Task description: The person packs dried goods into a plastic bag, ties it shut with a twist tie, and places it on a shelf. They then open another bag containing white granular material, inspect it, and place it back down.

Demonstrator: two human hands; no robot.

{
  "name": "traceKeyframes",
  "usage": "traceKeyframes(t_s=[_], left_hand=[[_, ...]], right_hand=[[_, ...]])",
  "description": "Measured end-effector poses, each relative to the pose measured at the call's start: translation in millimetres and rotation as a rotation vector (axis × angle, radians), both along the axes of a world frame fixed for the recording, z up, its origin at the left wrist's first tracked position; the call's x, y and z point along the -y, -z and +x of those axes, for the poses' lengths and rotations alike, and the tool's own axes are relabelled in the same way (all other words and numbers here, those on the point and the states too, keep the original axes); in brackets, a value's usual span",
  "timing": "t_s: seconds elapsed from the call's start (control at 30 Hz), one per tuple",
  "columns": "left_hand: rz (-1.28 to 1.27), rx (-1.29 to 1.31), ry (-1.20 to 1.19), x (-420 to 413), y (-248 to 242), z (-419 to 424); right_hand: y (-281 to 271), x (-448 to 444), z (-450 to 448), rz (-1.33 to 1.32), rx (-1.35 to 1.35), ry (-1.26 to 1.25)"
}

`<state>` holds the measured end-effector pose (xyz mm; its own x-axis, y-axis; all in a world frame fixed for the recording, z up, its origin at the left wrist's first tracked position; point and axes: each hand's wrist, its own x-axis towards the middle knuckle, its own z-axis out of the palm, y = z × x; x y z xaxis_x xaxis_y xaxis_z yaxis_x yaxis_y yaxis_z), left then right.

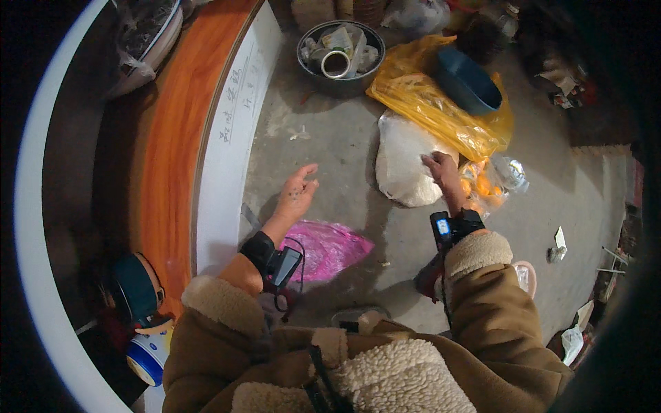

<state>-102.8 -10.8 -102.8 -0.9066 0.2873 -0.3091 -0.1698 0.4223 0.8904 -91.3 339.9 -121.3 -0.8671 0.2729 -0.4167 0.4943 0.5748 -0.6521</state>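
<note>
My left hand [297, 192] hovers over the concrete floor, thumb and forefinger apart, with nothing between them. A crumpled pink plastic bag [328, 250] lies below its wrist, partly covered by the strapped-on device. My right hand [443, 170] touches the right part of a full white plastic bag [405, 162], its fingers bent against the surface. Whether they pinch the film is unclear. A yellow plastic bag [428, 98] lies against the white bag's far side, with a dark blue basin [467, 80] tilted on top. Next to my right wrist, a clear bag holds several orange fruits [480, 186].
A dark round basin [341, 85] with plastic packaging and a jar stands at the far side. On the left runs a wood-topped bench [175, 139] with a white side bearing writing. A pale pink container [525, 279] sits by my right sleeve.
</note>
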Motion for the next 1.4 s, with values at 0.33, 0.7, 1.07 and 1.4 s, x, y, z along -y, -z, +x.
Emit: traceKeyframes(t_s=[0.33,0.7,1.07,1.4], left_hand=[[0.548,0.582,-0.267,-38,-49,27],[0.417,0.319,-0.785,7,-20,9],[0.526,0.543,-0.582,0,-9,14],[0.669,0.55,-0.34,-17,-31,20]], right_hand=[[-79,173,57,-0.406,-0.246,-0.726],[-12,91,41,-0.293,-0.037,-0.255],[46,11,10,0.301,-0.085,0.02],[41,42,12,0.182,-0.343,0.102]])
